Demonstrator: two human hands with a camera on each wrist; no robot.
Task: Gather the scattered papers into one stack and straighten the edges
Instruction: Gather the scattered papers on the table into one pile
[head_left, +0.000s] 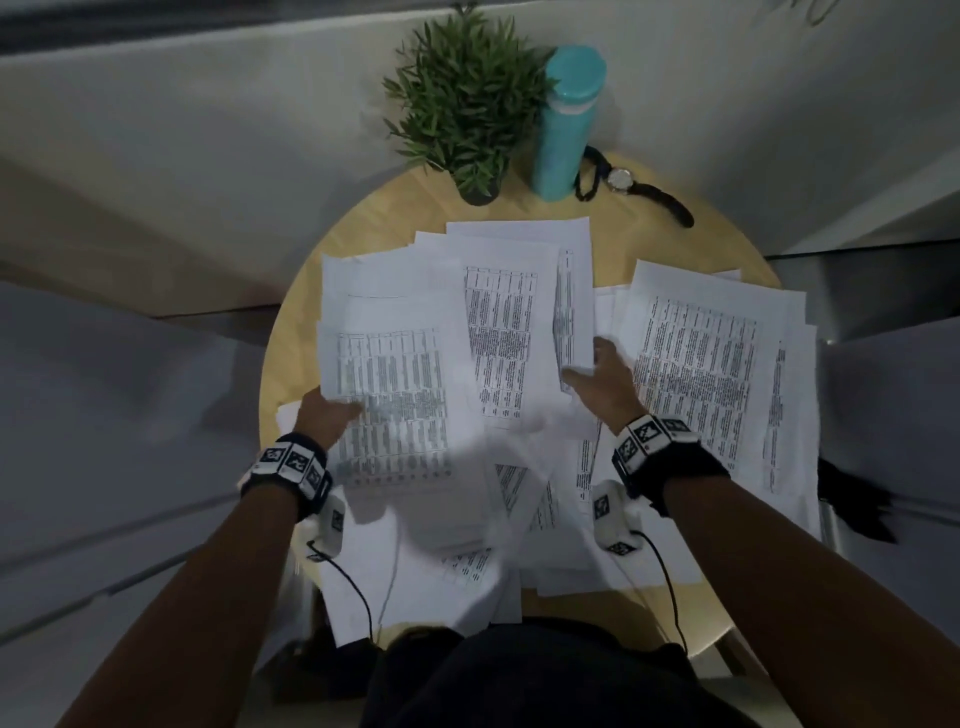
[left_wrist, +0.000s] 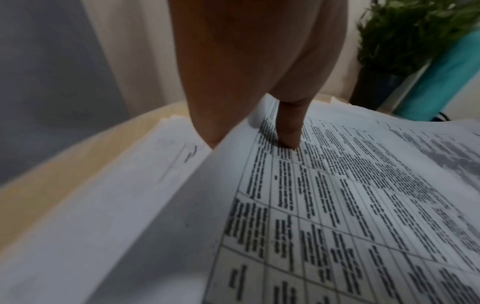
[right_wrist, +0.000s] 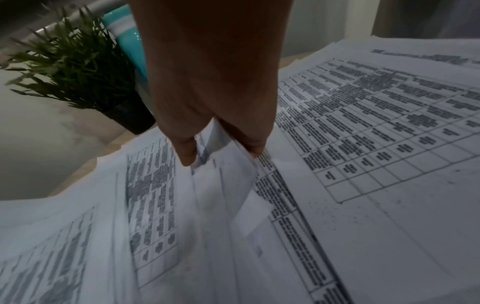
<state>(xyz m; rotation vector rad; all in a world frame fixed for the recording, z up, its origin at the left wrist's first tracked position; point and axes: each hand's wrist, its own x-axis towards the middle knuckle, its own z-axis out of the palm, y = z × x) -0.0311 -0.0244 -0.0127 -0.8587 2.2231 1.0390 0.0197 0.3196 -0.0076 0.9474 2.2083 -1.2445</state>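
Note:
Printed white papers lie scattered over a round wooden table (head_left: 293, 338). My left hand (head_left: 332, 410) grips a sheaf of table-printed sheets (head_left: 395, 374) at its near left edge. In the left wrist view its thumb (left_wrist: 288, 127) presses on the top sheet (left_wrist: 337, 205) while the fingers are hidden underneath. My right hand (head_left: 587, 364) pinches the near edge of a narrow middle sheet (head_left: 571, 306). The right wrist view shows that bent sheet (right_wrist: 233, 185) caught between thumb and fingers of the right hand (right_wrist: 221, 154). More sheets (head_left: 717, 374) spread out to the right.
A green potted plant (head_left: 467, 104), a teal bottle (head_left: 569, 119) and a wristwatch (head_left: 621, 179) stand at the table's far edge. Papers overhang the near and right edges. Grey furniture surrounds the table.

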